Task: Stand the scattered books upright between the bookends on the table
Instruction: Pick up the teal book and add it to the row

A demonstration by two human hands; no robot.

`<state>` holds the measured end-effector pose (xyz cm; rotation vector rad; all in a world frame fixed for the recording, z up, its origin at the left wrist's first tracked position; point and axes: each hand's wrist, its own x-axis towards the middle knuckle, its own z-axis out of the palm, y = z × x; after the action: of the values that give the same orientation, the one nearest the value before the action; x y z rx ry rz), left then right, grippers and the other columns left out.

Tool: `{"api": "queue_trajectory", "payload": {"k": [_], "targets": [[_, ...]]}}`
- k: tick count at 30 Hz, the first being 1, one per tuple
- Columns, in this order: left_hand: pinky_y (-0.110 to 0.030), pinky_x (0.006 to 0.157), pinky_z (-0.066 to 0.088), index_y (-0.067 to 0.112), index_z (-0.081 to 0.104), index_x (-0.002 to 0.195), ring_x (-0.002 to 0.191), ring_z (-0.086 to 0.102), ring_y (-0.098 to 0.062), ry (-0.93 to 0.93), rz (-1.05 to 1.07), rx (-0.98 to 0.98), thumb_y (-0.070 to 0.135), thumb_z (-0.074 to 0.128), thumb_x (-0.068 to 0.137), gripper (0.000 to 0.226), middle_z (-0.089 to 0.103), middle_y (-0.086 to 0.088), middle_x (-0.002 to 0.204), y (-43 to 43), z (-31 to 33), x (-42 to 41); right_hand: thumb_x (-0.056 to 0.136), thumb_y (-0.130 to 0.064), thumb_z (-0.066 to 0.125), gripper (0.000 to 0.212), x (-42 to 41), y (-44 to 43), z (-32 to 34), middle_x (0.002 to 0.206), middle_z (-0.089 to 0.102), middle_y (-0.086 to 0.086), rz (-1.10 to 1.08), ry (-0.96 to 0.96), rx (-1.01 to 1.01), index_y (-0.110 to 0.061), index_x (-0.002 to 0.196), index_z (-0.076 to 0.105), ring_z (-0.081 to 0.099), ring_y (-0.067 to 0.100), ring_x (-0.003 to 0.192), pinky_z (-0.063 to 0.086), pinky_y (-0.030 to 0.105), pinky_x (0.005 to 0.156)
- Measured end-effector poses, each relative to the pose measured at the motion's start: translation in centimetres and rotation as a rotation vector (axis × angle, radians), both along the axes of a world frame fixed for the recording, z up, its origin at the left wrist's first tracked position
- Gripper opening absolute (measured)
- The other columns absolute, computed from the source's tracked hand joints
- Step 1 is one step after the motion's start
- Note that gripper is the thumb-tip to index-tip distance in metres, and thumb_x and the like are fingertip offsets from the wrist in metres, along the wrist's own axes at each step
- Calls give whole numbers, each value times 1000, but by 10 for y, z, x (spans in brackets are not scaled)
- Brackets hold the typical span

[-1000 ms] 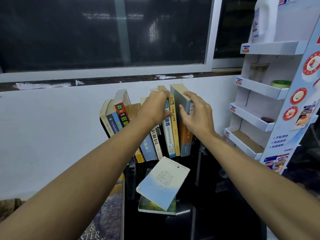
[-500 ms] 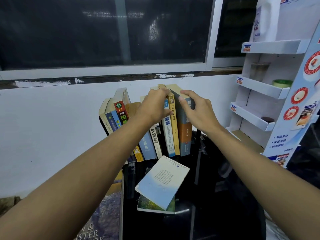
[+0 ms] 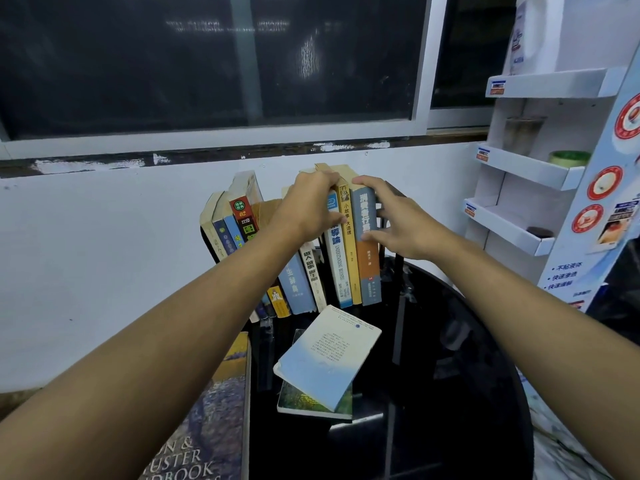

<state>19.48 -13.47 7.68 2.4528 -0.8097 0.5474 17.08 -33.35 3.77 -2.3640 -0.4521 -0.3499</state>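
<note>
A row of books stands on the black glass table (image 3: 450,375) against the white wall. My left hand (image 3: 311,206) rests over the tops of the middle books, beside the blue-spined book (image 3: 336,268) and the yellow-spined book (image 3: 350,251). My right hand (image 3: 394,223) grips the grey-and-orange book (image 3: 370,271) at the row's right end, which stands upright. A black bookend (image 3: 393,195) shows behind that hand. The left books (image 3: 239,216) lean. Two loose books lie flat in front: a pale blue one (image 3: 325,358) on a green one (image 3: 304,400).
A large book (image 3: 207,427) lies at the table's left edge, partly under my left arm. A white cardboard display shelf (image 3: 540,168) with small items stands to the right. A dark window (image 3: 207,57) runs above the wall.
My right hand has pushed the grey-and-orange book from a lean to upright against the yellow book and slid lower along its spine. My left hand stayed on the book tops.
</note>
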Motion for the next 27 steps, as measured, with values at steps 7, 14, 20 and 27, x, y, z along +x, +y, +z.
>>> {"api": "queue_trajectory", "payload": {"k": [7, 14, 20, 27], "targets": [[-26, 79, 58, 15, 65, 111, 98, 68, -15, 19, 1, -9, 23, 83, 83, 34, 71, -2, 111, 1, 1, -2, 91, -8, 72, 83, 2, 4, -1, 131, 41, -11, -20, -34, 15, -44, 147, 23, 50, 12, 123, 60, 23, 77], [-29, 82, 58, 15, 63, 109, 98, 68, -17, 25, 23, 40, 22, 82, 84, 32, 71, -3, 110, 1, 5, -8, 93, -12, 71, 83, -3, 6, -3, 137, 48, -5, -37, -39, -34, -49, 146, 18, 55, 16, 121, 62, 40, 86], [-18, 76, 50, 13, 60, 125, 107, 67, -17, 86, 4, 101, 21, 74, 92, 37, 70, -4, 119, 9, 15, -26, 93, -21, 72, 86, -12, 10, 1, 146, 45, -3, -74, -62, -123, -47, 150, 12, 49, 15, 127, 59, 46, 92], [-26, 106, 38, 17, 47, 149, 139, 46, -18, 49, -40, 123, 33, 72, 92, 64, 51, -1, 151, 40, 8, -67, 89, -33, 76, 80, -38, 18, 7, 148, 28, -9, -71, -225, -119, -32, 153, 27, 36, 11, 137, 47, 30, 102]]}}
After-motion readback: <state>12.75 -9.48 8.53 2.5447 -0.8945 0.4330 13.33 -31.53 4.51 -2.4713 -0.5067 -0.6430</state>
